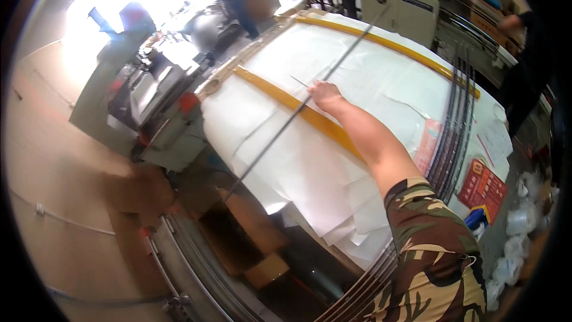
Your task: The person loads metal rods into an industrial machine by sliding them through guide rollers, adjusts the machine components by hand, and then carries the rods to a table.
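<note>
My right hand [326,95] reaches out over a white-covered table [351,188], its fingers closed around the middle of a long, thin dark rod [271,143]. The rod slants across the table, from the far side by a grey machine down past the table's near left edge. A thin dark sliver [299,81] sticks out by the fingertips; what it is I cannot make out. Two yellow strips [271,90] run across the table beneath the rod. Farther right, a bundle of several dark rods [450,137] lies along the table. My left hand is out of view.
A grey machine [398,6] with a small screen stands behind the table. On the right lie a red printed packet [481,186] and a blue object [475,217]. An open cardboard box [250,220] sits below the near edge. Other people stand at the far left and right.
</note>
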Tool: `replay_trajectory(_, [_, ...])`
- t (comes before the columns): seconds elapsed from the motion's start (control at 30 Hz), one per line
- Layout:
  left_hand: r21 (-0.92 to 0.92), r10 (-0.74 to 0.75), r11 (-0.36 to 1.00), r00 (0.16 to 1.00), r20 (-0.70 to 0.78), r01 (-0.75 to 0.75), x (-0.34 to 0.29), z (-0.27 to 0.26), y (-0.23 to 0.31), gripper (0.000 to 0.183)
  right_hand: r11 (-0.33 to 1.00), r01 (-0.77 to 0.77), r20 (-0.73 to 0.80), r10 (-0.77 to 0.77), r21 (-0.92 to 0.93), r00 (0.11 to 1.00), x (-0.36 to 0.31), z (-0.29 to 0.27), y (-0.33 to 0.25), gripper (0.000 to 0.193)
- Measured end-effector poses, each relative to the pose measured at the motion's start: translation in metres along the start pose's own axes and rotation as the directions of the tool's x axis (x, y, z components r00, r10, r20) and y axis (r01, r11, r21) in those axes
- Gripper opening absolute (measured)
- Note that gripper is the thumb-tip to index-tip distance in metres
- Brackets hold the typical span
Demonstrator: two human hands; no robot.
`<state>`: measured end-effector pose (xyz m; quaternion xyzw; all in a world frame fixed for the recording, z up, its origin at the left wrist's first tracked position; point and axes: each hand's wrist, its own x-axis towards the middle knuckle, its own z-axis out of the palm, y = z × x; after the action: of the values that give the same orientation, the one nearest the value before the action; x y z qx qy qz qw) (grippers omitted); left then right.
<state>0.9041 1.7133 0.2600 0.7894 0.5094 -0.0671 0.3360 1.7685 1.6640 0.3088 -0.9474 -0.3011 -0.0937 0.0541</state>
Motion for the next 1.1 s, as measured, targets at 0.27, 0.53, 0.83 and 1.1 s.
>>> replay_trajectory(0.27, [-0.156, -0.087, 0.984, 0.996, -0.002, 0.085, -0.042, 0.066, -0.040, 0.045, 0.994, 0.022, -0.584, -0.080, -0.105, 0.808, 0.005, -0.170, 0.040, 0.012])
replay_trajectory(0.53, [0.042, 0.527, 0.775, 0.607, -0.595, -0.631, -0.014, 0.006, 0.059, 0.027, 0.949, 0.136, -0.839, -0.314, -0.284, 0.445, -0.199, -0.571, -0.023, 0.039])
replay_trajectory(0.83, [0.197, 0.446, 0.745, 0.256, -0.858, -0.637, -0.124, -0.099, 0.134, 0.094, 0.845, 0.517, -0.641, -0.474, -0.139, 0.603, -0.428, -0.525, -0.056, 0.036])
replay_trajectory(1.1, [-0.168, -0.008, 0.901, 0.371, -0.929, -0.401, -0.280, -0.138, 0.005, 0.044, 0.599, 0.770, -0.541, -0.582, 0.220, 0.607, -0.453, -0.521, -0.147, 0.034])
